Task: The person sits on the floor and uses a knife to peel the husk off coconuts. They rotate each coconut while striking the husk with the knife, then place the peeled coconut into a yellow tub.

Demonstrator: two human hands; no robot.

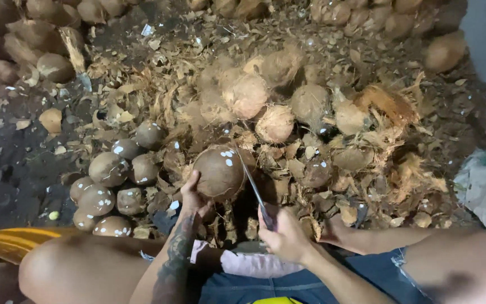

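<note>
The coconut [218, 171] sits centre-near, cupped from below by the left hand [193, 197], while the right hand [285, 233] grips a knife [252, 186] against its right edge, husk litter [367, 157] crowding all around.

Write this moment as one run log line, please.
left hand: holds husked coconut | right hand: grips knife, blade on coconut | left side: pile of peeled coconuts

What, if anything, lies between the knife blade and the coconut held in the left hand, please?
Nothing visible does. The left hand grips the brown coconut from its lower left, and the right hand holds the knife, whose blade already lies against the coconut's right side. Husk scraps lie only beneath and around it.
</note>
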